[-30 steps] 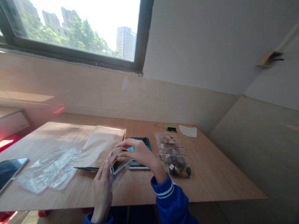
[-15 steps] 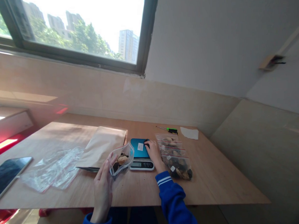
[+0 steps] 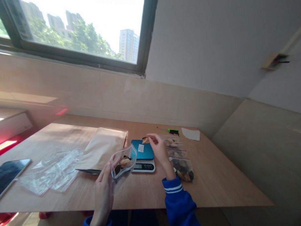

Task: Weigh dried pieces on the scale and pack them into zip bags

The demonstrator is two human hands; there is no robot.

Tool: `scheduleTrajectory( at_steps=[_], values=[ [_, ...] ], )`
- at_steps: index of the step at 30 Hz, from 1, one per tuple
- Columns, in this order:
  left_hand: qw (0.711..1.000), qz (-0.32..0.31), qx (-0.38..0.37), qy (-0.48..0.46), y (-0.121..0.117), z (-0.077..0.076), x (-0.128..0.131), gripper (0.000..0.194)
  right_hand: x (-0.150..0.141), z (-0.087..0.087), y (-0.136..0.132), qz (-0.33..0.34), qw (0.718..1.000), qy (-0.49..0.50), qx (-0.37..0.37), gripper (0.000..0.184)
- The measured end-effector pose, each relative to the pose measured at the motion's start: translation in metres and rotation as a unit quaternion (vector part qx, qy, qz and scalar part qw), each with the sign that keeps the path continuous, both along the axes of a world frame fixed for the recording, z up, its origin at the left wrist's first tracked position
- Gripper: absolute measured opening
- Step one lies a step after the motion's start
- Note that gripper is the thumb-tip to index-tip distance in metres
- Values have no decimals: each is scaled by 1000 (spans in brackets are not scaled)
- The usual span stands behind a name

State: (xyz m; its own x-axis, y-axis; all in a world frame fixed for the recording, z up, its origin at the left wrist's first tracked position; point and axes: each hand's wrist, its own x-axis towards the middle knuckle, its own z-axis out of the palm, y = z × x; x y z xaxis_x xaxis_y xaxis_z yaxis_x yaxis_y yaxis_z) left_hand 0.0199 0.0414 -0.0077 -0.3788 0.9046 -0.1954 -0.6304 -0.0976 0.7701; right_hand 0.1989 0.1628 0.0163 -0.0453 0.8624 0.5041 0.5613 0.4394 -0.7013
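Observation:
My left hand (image 3: 105, 184) grips a clear zip bag (image 3: 129, 161) by its left side, its mouth spread wide. Brown and black dried pieces lie inside the bag. Between the fingertips of my right hand (image 3: 159, 148) is a brown dried piece with a dark edge (image 3: 146, 140), perhaps dried mushroom, held above the far part of a kitchen scale. The blue plate of the scale (image 3: 146, 154) carries a white label. Its front display is lit, but the digits are too small to read.
Several filled zip bags (image 3: 181, 168) lie in a row at the right. Behind them are a green-and-black screwdriver (image 3: 173, 131) and white paper (image 3: 191, 134). Left of the scale lie a brown paper bag (image 3: 105, 147), clear plastic bags (image 3: 52, 172) and a tablet or phone (image 3: 8, 177).
My right hand went from the zip bag's mouth to the scale plate, then lifted off with the dried piece. My left hand kept holding the bag nearly in place.

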Motion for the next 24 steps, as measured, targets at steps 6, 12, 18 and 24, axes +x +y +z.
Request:
scheduleTrajectory(
  at_steps=[6, 12, 18, 24],
  values=[
    [999, -36, 7, -9, -2, 2, 3, 58, -24, 45, -44, 171, 985, 22, 6, 22],
    [995, -97, -7, -22, -9, 4, -6, 65, -18, 19, -53, 181, 976, 96, -68, 35],
    [979, -196, -38, -48, -18, 4, -13, 62, -19, -12, -75, 293, 911, 237, -169, 76],
    [967, -251, -26, -44, -24, 3, -9, 58, -36, -35, -101, 209, 911, 325, -146, 53]
  ],
)
